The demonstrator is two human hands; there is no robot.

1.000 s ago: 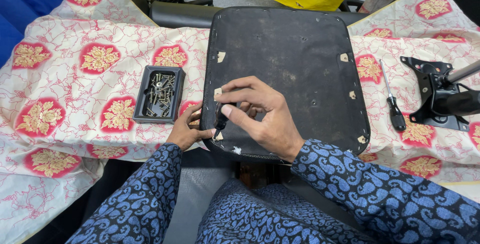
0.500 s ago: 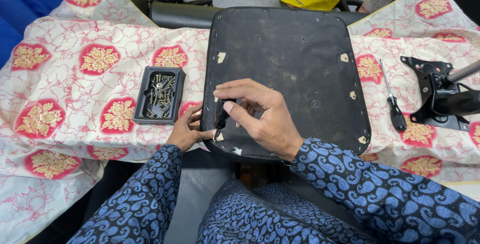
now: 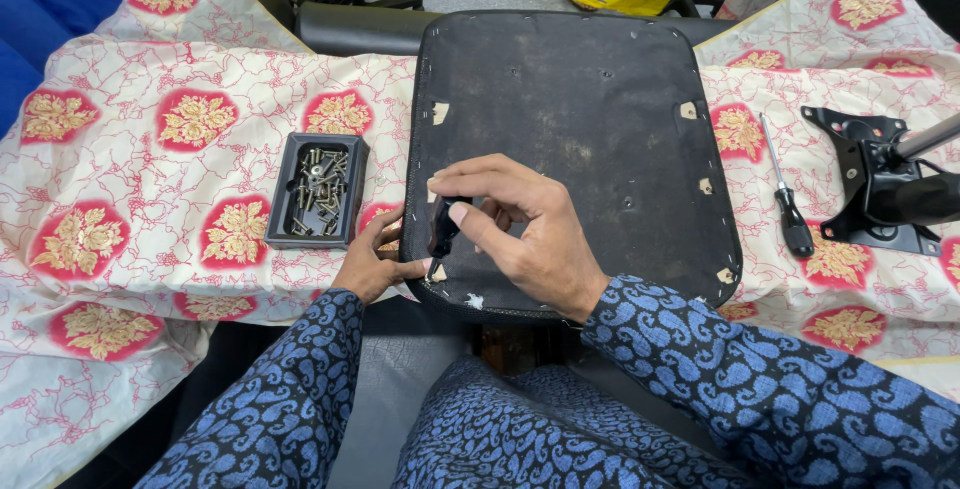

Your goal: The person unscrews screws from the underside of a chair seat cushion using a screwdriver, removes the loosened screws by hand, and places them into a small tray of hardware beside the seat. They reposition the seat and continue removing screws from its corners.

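While the right hand [image 3: 530, 239] clamped a short screwdriver [image 3: 441, 236] upright at the seat base [image 3: 575, 149] 7 o'clock edge, left hand [image 3: 372, 264], fingers loose, steadied it; best kept vertical w/ firm downward press.

Makeshift repair workshop: cloth-covered table [image 3: 150, 179], screw tray [image 3: 316, 190], screwdriver [image 3: 786, 199], chair parts [image 3: 880, 194]

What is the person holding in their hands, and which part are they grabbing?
The right hand pinches a small black screwdriver by its handle. The left hand holds nothing, only touching the black seat panel's edge.
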